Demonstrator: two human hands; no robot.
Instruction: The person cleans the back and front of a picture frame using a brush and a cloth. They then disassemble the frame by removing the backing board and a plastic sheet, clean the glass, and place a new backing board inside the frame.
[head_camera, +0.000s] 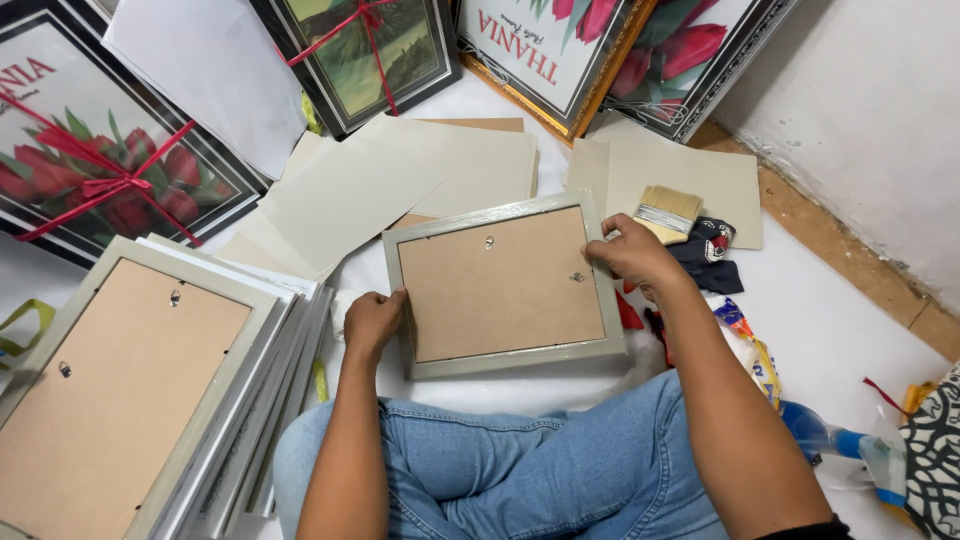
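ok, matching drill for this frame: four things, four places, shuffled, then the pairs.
Things:
1 grey picture frame lying face down
2 flat wooden paintbrush with pale bristles
3 blue plastic spray bottle
4 stack of grey frames with brown backing boards

Places:
A far right, by the knee
B between left hand and right hand
C on beige card beyond the right hand
D left of the left arm

Pairs: 1-B, 2-C, 3-A, 4-D
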